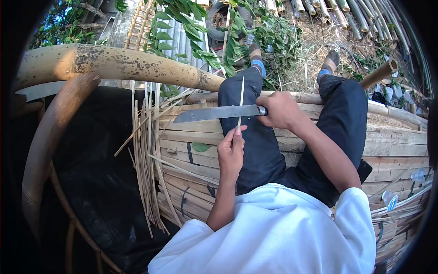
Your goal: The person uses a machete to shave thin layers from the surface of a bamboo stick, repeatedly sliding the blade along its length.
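Note:
My left hand (231, 150) pinches a thin bamboo strip (241, 93) that stands upright over my left thigh. My right hand (279, 109) grips the handle of a long knife (214, 113); the blade lies horizontally, pointing left, and crosses the strip just above my left fingers. I sit on a platform of bamboo slats (397, 150) with both legs in dark trousers stretched forward.
A bundle of thin bamboo strips (147, 160) hangs over the platform's left edge. A thick spotted bamboo pole (127, 64) runs across the upper left, with a curved one (48, 137) below it. Bamboo poles (365, 13), dry grass and leafy branches lie ahead.

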A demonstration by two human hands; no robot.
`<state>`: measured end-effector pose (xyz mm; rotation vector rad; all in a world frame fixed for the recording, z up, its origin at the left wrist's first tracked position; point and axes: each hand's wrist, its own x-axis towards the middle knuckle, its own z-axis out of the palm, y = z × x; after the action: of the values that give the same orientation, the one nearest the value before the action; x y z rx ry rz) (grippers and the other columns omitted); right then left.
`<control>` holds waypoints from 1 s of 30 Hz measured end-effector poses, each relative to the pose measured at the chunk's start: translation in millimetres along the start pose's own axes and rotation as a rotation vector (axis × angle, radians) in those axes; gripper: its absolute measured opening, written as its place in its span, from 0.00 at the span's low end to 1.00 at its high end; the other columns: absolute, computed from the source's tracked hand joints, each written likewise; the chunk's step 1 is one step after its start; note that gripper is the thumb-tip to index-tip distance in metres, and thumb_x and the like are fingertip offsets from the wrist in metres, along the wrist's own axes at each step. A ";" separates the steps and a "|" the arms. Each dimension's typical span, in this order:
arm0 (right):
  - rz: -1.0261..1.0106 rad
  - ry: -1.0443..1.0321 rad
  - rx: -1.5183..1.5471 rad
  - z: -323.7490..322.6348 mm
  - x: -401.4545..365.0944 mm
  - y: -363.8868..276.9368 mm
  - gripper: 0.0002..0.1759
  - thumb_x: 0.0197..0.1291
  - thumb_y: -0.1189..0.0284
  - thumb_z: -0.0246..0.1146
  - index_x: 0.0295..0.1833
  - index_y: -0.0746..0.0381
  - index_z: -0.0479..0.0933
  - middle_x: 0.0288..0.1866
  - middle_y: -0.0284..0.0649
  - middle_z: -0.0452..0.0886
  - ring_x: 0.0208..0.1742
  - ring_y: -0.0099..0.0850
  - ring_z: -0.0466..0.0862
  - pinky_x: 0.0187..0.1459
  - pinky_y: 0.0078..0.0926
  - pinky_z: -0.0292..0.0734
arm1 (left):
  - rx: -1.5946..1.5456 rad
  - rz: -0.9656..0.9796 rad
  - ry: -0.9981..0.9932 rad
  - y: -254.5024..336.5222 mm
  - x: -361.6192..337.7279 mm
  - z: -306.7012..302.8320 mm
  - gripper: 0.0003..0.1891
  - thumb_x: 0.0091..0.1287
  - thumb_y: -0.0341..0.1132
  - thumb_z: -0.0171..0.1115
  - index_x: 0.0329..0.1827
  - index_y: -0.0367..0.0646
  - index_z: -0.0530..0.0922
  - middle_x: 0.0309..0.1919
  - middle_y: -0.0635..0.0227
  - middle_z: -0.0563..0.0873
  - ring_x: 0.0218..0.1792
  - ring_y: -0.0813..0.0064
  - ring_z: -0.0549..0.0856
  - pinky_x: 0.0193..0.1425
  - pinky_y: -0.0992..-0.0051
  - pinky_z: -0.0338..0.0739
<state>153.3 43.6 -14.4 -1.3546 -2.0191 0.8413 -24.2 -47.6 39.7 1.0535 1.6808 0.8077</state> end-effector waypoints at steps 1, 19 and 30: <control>-0.029 -0.041 -0.059 1.4 -2.5 -6.8 0.14 0.45 0.62 0.66 0.36 0.59 0.83 0.22 0.48 0.81 0.29 0.47 0.83 0.34 0.43 0.79 | 0.002 -0.001 0.001 -1.0 0.3 -0.5 0.17 0.75 0.43 0.51 0.50 0.39 0.81 0.18 0.81 0.67 0.19 0.92 0.64 0.21 0.85 0.57; 0.497 0.137 0.073 -39.4 20.0 52.4 0.15 0.51 0.62 0.63 0.34 0.63 0.83 0.25 0.52 0.82 0.30 0.49 0.83 0.36 0.40 0.78 | -0.348 -0.177 -0.105 5.8 -4.4 -15.1 0.17 0.76 0.46 0.49 0.45 0.39 0.76 0.17 0.81 0.62 0.13 0.93 0.56 0.15 0.86 0.46; -0.154 0.015 -0.054 2.2 -2.3 -2.1 0.10 0.40 0.64 0.66 0.26 0.59 0.77 0.20 0.44 0.78 0.26 0.46 0.81 0.29 0.43 0.75 | -0.235 -0.119 -0.131 13.9 1.1 -4.1 0.16 0.77 0.45 0.47 0.40 0.42 0.74 0.17 0.82 0.61 0.15 0.93 0.58 0.16 0.87 0.48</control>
<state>151.3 40.4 -14.4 -1.2120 -2.1176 0.7111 -24.4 -41.1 52.7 0.8191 1.4829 0.8180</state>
